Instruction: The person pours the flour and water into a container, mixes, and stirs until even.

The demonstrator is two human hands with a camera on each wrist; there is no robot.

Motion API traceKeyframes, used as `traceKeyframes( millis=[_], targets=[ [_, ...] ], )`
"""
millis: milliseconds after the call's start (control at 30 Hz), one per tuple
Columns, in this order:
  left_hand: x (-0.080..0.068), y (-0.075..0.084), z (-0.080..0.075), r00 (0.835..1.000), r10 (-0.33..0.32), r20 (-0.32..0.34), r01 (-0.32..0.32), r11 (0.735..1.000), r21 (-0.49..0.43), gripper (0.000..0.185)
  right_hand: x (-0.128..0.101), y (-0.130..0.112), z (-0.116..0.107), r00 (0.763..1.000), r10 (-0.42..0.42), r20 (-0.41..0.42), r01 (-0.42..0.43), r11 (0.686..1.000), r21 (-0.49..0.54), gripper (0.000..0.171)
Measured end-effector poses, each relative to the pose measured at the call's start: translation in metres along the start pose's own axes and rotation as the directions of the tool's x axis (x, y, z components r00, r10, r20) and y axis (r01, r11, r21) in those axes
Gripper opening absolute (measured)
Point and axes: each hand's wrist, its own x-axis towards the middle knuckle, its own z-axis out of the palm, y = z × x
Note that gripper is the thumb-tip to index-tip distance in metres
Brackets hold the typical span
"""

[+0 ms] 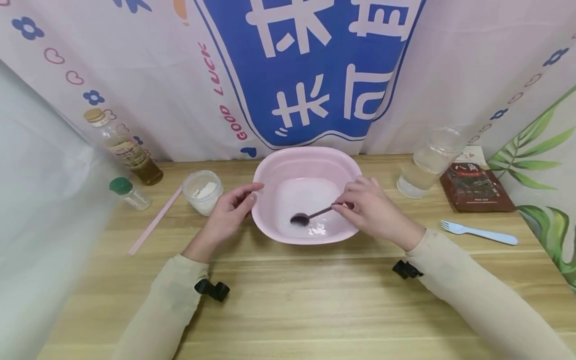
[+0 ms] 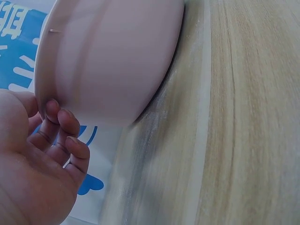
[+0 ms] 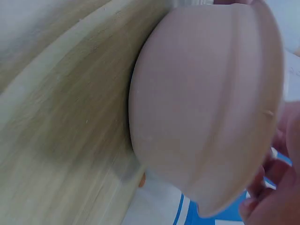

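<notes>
A pink plastic basin (image 1: 270,227) stands on the wooden table with whitish, cloudy liquid in its bottom. My left hand (image 1: 229,212) pinches the basin's left rim; in the left wrist view the thumb and fingertips (image 2: 52,110) meet at that edge. Over the right side of the basin, my right hand (image 1: 371,210) holds a dark spoon (image 1: 320,212) by its handle. The spoon's bowl points left and down, at the liquid. From the right wrist, the basin's outer wall (image 3: 187,93) hides the spoon, and the hand (image 3: 276,183) shows beside the rim.
Left of the basin are a jar of white powder (image 1: 204,195), pink chopsticks (image 1: 155,220), a green-capped shaker (image 1: 130,192) and an oil bottle (image 1: 130,155). To the right stand a clear pitcher of water (image 1: 423,170), a brown packet (image 1: 477,187) and a blue fork (image 1: 479,232).
</notes>
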Motion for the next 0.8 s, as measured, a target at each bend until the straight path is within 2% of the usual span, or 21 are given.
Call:
traceKeyframes(
  millis=[200,367,467,633,800],
  targets=[
    [0.001,0.001,0.000,1.000,0.003,0.004,-0.003,1.000,-0.005,0.038,0.017,0.001,0.006,0.994,0.078,-0.080,-0.085,0.992,-0.090,0.012],
    [0.001,0.000,0.000,1.000,-0.005,0.006,0.005,1.000,-0.009,0.038,0.023,0.009,0.003,0.981,0.142,-0.134,-0.164,0.972,-0.170,0.016],
    [0.001,0.000,0.000,1.000,-0.007,0.006,0.007,1.000,-0.007,0.038,0.025,0.012,0.003,0.973,0.175,-0.149,-0.201,0.962,-0.184,0.016],
    [0.001,0.000,-0.001,1.000,-0.002,0.004,0.002,1.000,-0.007,0.038,0.031,0.010,0.005,0.974,0.203,-0.099,-0.213,0.970,-0.113,0.015],
    [0.001,0.001,0.000,1.000,-0.005,0.003,0.005,1.000,-0.010,0.038,0.039,0.002,0.009,0.983,0.181,0.010,-0.181,0.983,-0.003,0.012]
  ],
)
